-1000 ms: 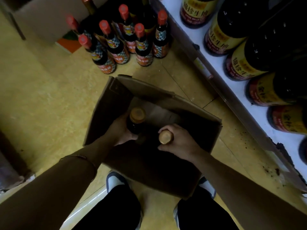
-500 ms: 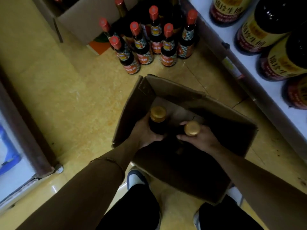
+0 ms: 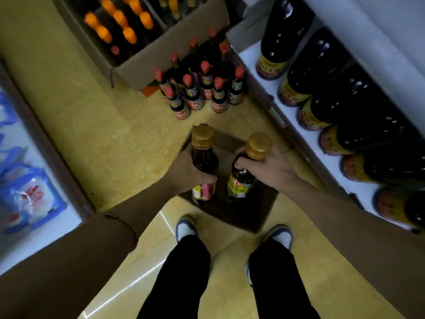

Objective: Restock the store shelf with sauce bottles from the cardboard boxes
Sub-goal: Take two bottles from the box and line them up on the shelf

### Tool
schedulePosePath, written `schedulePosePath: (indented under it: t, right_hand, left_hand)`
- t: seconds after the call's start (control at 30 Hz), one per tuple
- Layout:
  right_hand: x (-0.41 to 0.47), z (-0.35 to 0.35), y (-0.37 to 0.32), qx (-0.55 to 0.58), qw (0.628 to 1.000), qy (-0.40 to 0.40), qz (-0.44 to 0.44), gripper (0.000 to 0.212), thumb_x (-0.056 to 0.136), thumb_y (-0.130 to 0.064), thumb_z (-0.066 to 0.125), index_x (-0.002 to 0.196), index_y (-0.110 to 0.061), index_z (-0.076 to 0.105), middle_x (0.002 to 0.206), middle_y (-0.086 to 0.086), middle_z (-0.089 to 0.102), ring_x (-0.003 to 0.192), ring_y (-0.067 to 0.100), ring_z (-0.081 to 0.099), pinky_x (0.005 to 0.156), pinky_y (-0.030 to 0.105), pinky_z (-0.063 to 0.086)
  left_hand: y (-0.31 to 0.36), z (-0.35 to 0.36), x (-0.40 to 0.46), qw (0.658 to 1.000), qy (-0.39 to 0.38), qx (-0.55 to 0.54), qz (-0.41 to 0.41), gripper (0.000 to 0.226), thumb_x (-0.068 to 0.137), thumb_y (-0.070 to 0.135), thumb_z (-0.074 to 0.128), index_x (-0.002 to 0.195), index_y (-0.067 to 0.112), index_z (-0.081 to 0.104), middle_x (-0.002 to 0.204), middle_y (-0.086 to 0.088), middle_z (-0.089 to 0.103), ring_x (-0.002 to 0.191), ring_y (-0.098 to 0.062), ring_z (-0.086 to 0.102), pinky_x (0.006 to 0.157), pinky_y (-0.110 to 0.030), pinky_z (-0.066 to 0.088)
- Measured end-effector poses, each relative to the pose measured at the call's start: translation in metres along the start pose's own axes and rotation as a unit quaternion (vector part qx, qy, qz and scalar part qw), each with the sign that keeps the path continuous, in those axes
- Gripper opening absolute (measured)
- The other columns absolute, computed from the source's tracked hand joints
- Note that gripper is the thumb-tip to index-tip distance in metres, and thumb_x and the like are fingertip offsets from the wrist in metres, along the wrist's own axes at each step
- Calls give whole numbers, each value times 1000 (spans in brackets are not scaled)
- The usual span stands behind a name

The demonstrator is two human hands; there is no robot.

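Yellow floor tiles [image 3: 96, 139], open cardboard box [image 3: 248, 212]: above it, left hand [image 3: 186, 171] and right hand [image 3: 269, 168] each wrap a gold-capped bottle [image 3: 203, 162]. Beside the box, shelf [image 3: 271, 88] holds dark jugs [image 3: 322, 63]; plenty left.

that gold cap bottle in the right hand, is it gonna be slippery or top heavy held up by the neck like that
Probably manageable. The right hand wraps the shoulder of the gold-capped bottle just under the cap, so the wider, full-looking dark body hangs below and may swing. The glossy surface looks smooth, so likely somewhat slippery. It is probably breakable if dropped, though the material is unclear.
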State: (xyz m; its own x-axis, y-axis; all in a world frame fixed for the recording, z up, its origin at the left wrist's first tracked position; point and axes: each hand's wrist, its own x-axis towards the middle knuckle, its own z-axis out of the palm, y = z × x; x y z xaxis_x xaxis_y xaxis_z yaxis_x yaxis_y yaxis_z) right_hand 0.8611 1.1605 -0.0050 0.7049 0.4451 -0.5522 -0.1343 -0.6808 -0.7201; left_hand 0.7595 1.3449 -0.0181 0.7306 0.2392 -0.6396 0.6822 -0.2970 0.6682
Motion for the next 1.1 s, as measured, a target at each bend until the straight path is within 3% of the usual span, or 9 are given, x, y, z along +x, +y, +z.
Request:
schedulePosePath:
  t: [0.13, 0.27, 0.37, 0.47, 0.63, 0.73, 0.87, 0.97, 1.1]
  right_hand:
    - [-47, -44, -93, -5, 996, 16, -83, 12, 70, -24, 76, 66, -21, 65, 72, -5, 67, 65, -10, 57, 60, 14, 48]
    - [-104, -89, -190, -46, 987, 37, -151, 28, 69, -25, 77, 53, -25, 54, 58, -10, 60, 62, 1, 56, 59, 24, 48]
    - [-145, -127, -256, -55, 984, 49, -160, 20, 67, -31, 77, 62, -16, 65, 67, -2, 69, 72, 10, 65, 69, 38, 57]
    - [-188, -164, -318, -69, 979, 84, -171, 24, 66, -35, 75, 71, -12, 70, 74, 3, 72, 77, 14, 67, 71, 40, 57]
    - [-258, -221, -412, -60, 963, 178, -192, 29, 63, -31, 77, 55, -12, 57, 56, -3, 57, 60, 13, 54, 55, 32, 45]
    - [-297, -256, -458, -48, 950, 232, -205, 26, 62, -31, 78, 58, -14, 59, 63, 0, 61, 65, 15, 57, 57, 32, 47]
    - [-352, -304, -506, -35, 926, 292, -237, 22, 62, -31, 79, 62, -16, 62, 65, 1, 65, 66, 17, 61, 60, 32, 50]
    - [-393, -335, -531, -15, 905, 342, -251, 23, 64, -29, 79, 58, -19, 59, 63, -3, 63, 61, 14, 59, 58, 27, 46]
    - [-440, -372, -551, -3, 888, 383, -254, 25, 60, -34, 78, 62, -13, 63, 64, 1, 62, 60, 16, 57, 60, 30, 43]
  left_hand:
    - [58, -36, -57, 998, 5, -39, 42, 71, 61, 13, 87, 121, 18, 50, 111, 4, 64, 101, -9, 62, 85, -30, 51]
    - [122, -81, -114, 996, 3, -31, 83, 66, 59, 15, 87, 116, 15, 54, 103, 2, 66, 92, -6, 65, 78, -30, 54]
    - [174, -121, -156, 992, 3, -15, 127, 64, 61, 19, 88, 115, 19, 54, 100, 4, 66, 89, -1, 64, 74, -24, 54]
    - [228, -163, -196, 984, -5, 15, 179, 76, 53, 44, 89, 118, 24, 55, 107, 10, 66, 99, -5, 64, 83, -32, 53]
    - [321, -221, -260, 956, 1, 66, 285, 76, 54, 49, 88, 119, 36, 51, 111, 16, 64, 103, -4, 62, 91, -39, 52]
    - [377, -248, -294, 936, 4, 83, 341, 68, 63, 36, 89, 119, 31, 50, 113, 13, 64, 102, -2, 61, 91, -35, 51]
    - [450, -273, -338, 900, 5, 76, 429, 81, 63, 33, 90, 128, 31, 41, 116, 13, 60, 104, 2, 59, 91, -26, 49]
    - [500, -279, -367, 874, -5, 59, 481, 78, 56, 34, 89, 119, 35, 43, 108, 7, 64, 100, -7, 64, 90, -33, 53]
    - [558, -270, -393, 837, -19, 45, 544, 69, 52, 36, 88, 111, 32, 52, 95, 13, 70, 91, -4, 67, 79, -20, 53]
